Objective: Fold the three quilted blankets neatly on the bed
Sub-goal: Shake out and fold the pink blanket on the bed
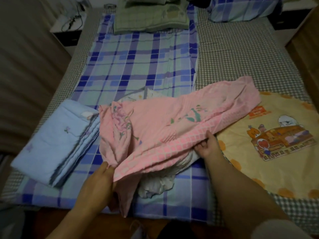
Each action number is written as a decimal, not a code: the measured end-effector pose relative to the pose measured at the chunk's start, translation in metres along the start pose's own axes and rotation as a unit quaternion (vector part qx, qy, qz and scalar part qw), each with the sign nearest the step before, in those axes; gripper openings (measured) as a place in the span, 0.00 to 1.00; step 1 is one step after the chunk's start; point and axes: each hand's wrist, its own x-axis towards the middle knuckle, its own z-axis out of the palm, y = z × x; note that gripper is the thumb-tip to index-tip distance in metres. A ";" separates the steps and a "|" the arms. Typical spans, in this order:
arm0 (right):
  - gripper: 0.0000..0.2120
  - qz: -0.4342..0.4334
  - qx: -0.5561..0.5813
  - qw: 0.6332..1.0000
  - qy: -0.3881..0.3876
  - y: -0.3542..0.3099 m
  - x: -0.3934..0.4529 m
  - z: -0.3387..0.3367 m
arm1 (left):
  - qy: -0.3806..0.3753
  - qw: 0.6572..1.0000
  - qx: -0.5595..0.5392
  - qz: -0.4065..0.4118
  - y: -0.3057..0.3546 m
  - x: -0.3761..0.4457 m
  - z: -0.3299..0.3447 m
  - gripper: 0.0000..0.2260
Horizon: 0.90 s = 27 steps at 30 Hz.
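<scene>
Nearest, from the head camera, are the two bare forearms reaching over the foot of the bed [224, 57]. The left hand [101, 176] pinches the near corner of the pink blanket [172, 125], its fingers partly buried in the cloth. The right hand [206, 146] has its fingers curled under the checked pink edge, gripping it.

The pink blanket lies crumpled across the middle of the bed, on the blue plaid sheet [138, 62], one end trailing onto the yellow cartoon blanket [276, 135], which lies flat to the right. It looks light, soft and limp. It would sag and bunch wherever it is not held, so I would take it at two corners of one edge and draw it taut before folding.

Under it sits a heap of white cloth [155, 183]; what it is I cannot tell. To the left, just beside the pink one, the blue blanket [51, 142] lies already folded.

No container shows. At the head of the bed rest a green pillow [151, 19] and a blue plaid pillow [245, 9].
</scene>
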 end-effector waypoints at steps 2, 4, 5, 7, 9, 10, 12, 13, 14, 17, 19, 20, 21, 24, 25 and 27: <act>0.07 -0.007 0.027 0.999 0.017 -0.018 0.014 0.001 | -0.006 1.000 0.006 -0.012 -0.004 0.000 -0.001 0.17; 0.13 0.014 -0.022 0.999 0.031 -0.036 0.022 0.002 | -0.009 1.000 0.009 -0.010 -0.007 -0.001 -0.001 0.20; 0.14 0.025 -0.068 0.996 0.042 -0.044 0.021 0.002 | -0.009 1.000 0.012 -0.002 -0.007 -0.001 -0.001 0.21; 0.13 0.031 -0.162 0.984 0.070 -0.053 0.021 0.004 | 0.001 1.000 0.018 0.012 -0.003 -0.002 -0.003 0.22; 0.08 0.040 -0.189 0.979 0.064 -0.051 0.024 0.000 | 0.014 1.000 0.008 0.017 0.003 -0.003 -0.005 0.22; 0.09 0.052 -0.184 0.980 0.061 -0.049 0.026 -0.004 | 0.018 1.000 0.003 0.015 0.005 -0.003 -0.005 0.22; 0.13 0.084 -0.172 0.980 0.046 -0.051 0.030 -0.009 | 0.009 1.000 0.001 0.013 0.007 -0.004 -0.005 0.22; 0.14 0.090 -0.171 0.980 0.039 -0.054 0.031 -0.007 | 0.003 1.000 0.005 0.014 0.005 -0.005 -0.003 0.21; 0.14 0.078 -0.177 0.980 0.050 -0.061 0.032 -0.004 | -0.005 1.000 0.013 0.017 0.005 -0.006 -0.002 0.21; 0.19 -0.120 -0.144 0.974 0.124 -0.088 0.010 0.022 | -0.048 0.997 0.048 0.042 0.008 -0.005 0.003 0.20; 0.19 -0.339 -0.178 0.904 0.192 -0.104 -0.028 0.037 | -0.089 0.993 0.055 0.047 0.011 -0.005 0.010 0.30; 0.17 -0.442 -0.256 0.831 0.221 -0.108 -0.049 0.038 | -0.108 0.992 0.046 0.041 0.013 -0.005 0.015 0.34; 0.15 -0.535 -0.349 0.729 0.245 -0.109 -0.066 0.031 | -0.118 0.992 0.032 0.037 0.014 -0.005 0.020 0.34; 0.19 -0.635 -0.604 0.398 0.271 -0.098 -0.078 -0.019 | -0.110 0.992 0.010 0.057 0.023 -0.005 0.031 0.22; 0.22 -0.567 -0.692 0.366 0.256 -0.095 -0.066 -0.040 | -0.107 0.992 0.006 0.065 0.025 -0.005 0.034 0.19; 0.24 -0.302 -0.805 0.487 0.156 -0.088 -0.041 -0.079 | -0.112 0.992 -0.006 0.062 0.027 -0.004 0.038 0.18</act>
